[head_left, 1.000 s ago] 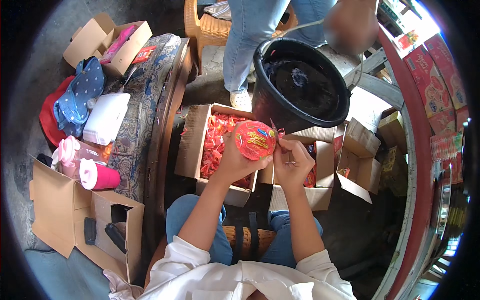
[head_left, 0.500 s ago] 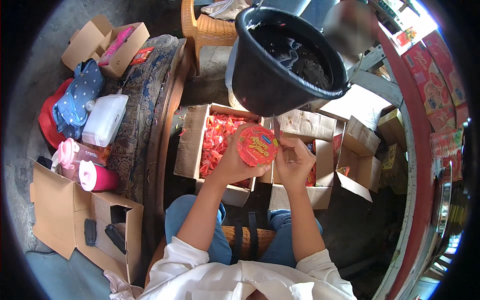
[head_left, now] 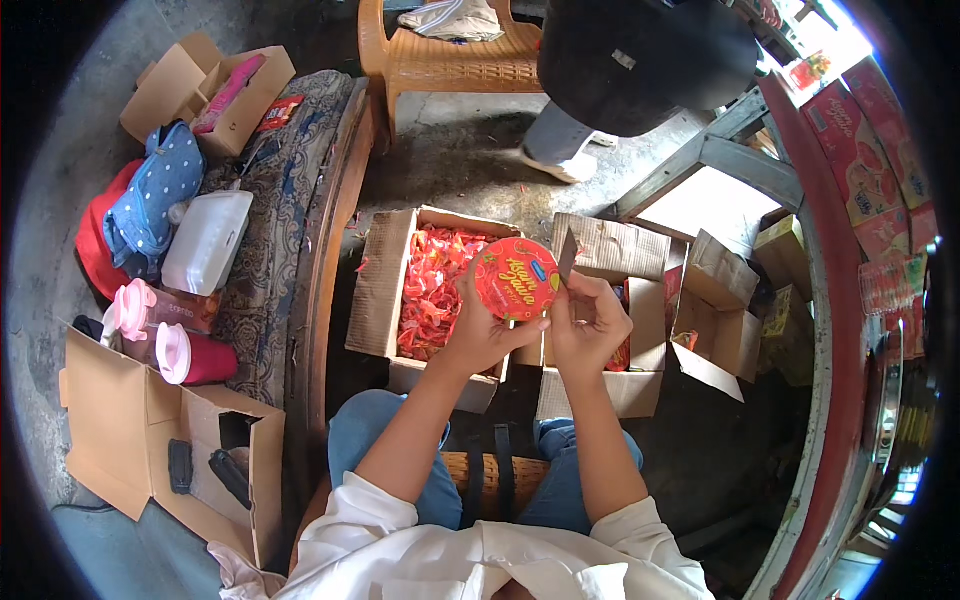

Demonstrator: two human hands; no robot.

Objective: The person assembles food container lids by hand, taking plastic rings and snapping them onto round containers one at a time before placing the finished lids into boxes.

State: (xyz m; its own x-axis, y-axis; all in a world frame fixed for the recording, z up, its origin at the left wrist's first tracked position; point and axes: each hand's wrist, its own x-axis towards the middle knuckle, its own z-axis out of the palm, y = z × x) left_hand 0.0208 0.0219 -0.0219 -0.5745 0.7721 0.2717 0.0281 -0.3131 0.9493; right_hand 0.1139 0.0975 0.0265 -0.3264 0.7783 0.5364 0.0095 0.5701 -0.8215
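My left hand (head_left: 476, 335) is wrapped round the side of a red round tub (head_left: 515, 285), whose printed top faces up toward me. Its depth and underside are mostly hidden. In my right hand (head_left: 592, 328), fingers closed, is a knife (head_left: 568, 254) with a thin dark blade pointing up beside the tub's right rim. Whether the blade touches the rim I cannot tell. Both hands are over the gap between an open carton of crumpled red plastic scraps (head_left: 432, 290) on the left and another open carton (head_left: 648, 325) with red things inside on the right.
A person carries a black bucket (head_left: 640, 70) at the upper right, near a wicker-patterned chair (head_left: 460, 65). Another open carton (head_left: 715, 305) stands farther right. Along the left, a patterned bench (head_left: 290, 190) holds a clear box (head_left: 207, 240) and pink tumblers (head_left: 200, 357).
The black bucket has moved right and away from above my hands, showing the floor and the person's foot. The tub and knife have shifted only slightly, and both hands keep their hold.
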